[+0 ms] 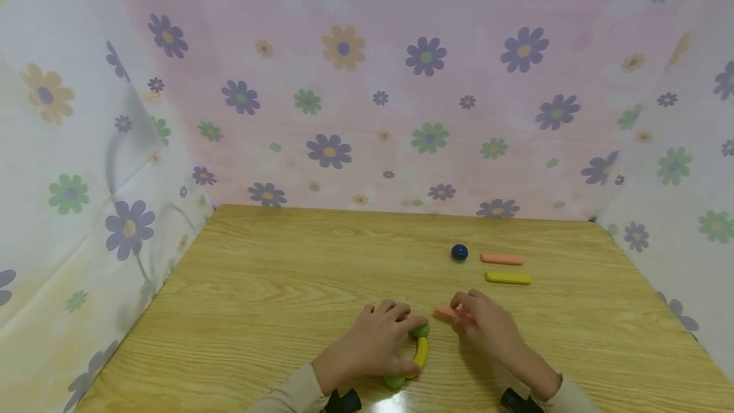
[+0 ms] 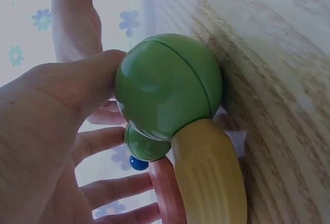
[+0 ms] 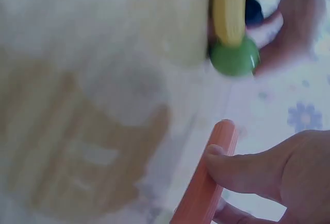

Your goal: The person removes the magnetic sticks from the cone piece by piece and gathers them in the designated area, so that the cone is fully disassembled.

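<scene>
My left hand (image 1: pixel 381 336) holds a joined toy piece of balls and rods low over the near middle of the table. A curved yellow rod (image 1: pixel 421 354) links two green balls (image 2: pixel 169 85), and a red rod (image 2: pixel 167 190) runs from the farther one. The left thumb presses on the nearer ball while the fingers lie along the far side. Just to the right, my right hand (image 1: pixel 487 324) pinches a straight orange rod (image 3: pixel 206 177) between thumb and fingers, its free end pointing toward the joined piece. A dark ball (image 3: pixel 252 12) shows beside the yellow rod in the right wrist view.
Farther back on the wooden table (image 1: pixel 275 266) lie a dark blue ball (image 1: pixel 459 252), another orange rod (image 1: pixel 502 259) and a straight yellow rod (image 1: pixel 508 278). Flower-printed cloth (image 1: pixel 378 120) walls in the table's back and both sides.
</scene>
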Tool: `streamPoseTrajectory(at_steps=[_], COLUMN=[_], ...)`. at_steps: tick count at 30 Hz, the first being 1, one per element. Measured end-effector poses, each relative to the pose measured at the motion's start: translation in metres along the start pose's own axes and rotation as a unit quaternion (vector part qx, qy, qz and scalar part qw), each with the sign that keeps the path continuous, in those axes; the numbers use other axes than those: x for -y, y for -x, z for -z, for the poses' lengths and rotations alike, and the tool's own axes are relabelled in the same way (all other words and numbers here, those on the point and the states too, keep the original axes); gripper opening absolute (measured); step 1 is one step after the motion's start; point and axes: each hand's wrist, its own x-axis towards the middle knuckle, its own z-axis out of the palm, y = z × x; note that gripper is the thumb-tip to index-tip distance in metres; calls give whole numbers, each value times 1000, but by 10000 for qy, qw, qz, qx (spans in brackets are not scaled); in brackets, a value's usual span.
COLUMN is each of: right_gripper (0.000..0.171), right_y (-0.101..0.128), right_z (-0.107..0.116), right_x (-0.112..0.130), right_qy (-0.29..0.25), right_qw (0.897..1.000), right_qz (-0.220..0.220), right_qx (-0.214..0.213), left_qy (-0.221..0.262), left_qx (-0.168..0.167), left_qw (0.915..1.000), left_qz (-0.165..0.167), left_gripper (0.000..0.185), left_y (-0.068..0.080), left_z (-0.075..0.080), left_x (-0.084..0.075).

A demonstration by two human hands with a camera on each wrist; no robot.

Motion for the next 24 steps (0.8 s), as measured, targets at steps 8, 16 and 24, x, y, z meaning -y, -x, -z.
streamPoseTrajectory(at_steps=[8,16,24], right_gripper=[19,20,17], right_y=[-4,0,0], right_z=[22,29,38], right_x=[-28,-59,-75], right_qy=[-338,-344,-259], right_qw=[9994,9993,9988], right_qz=[92,129,415], right_qx=[77,-24,-46], left_qy=[-12,77,69], left_qx=[-22,-12,-77], left_qw=[10000,9999,9999], left_qz=[-33,-110,-97], left_gripper=[69,69,69], left_y=[0,1,1], left_z=[-2,-1,-1], left_x=[1,0,1])
